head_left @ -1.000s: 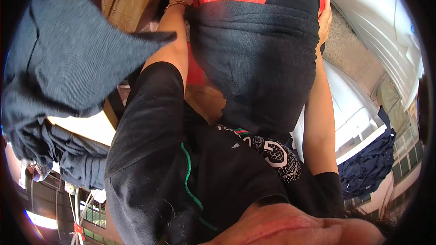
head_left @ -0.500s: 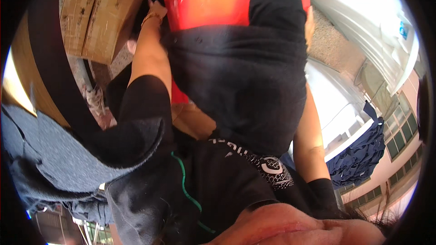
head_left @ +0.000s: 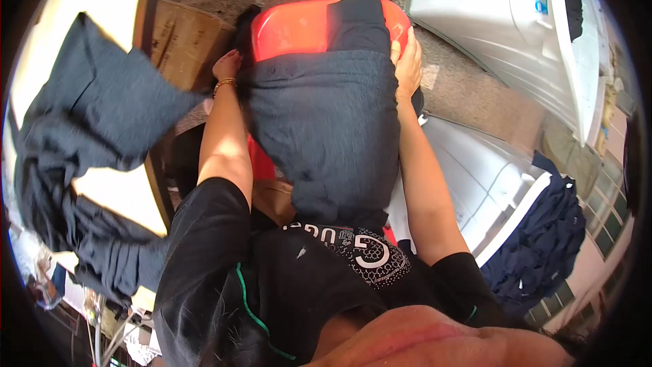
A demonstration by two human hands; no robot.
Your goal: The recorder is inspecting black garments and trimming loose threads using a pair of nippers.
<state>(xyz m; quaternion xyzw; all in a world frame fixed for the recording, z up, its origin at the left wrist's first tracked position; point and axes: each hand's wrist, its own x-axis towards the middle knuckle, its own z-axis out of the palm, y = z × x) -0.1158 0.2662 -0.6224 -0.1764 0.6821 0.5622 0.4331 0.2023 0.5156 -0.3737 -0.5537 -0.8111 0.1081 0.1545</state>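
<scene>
Nearby, white bin [head_left: 468, 163] holding navy cloth [head_left: 540, 234], hands [head_left: 408, 68] flanking garment [head_left: 326, 129]

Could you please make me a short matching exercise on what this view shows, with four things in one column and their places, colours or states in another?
1. Left hand
2. Right hand
3. Carton
4. Navy cloth

A. Brown
B. At the rim of a white tub
C. Bracelet at its wrist
D. At the right edge of the red plastic

1-C; 2-D; 3-A; 4-B
</scene>
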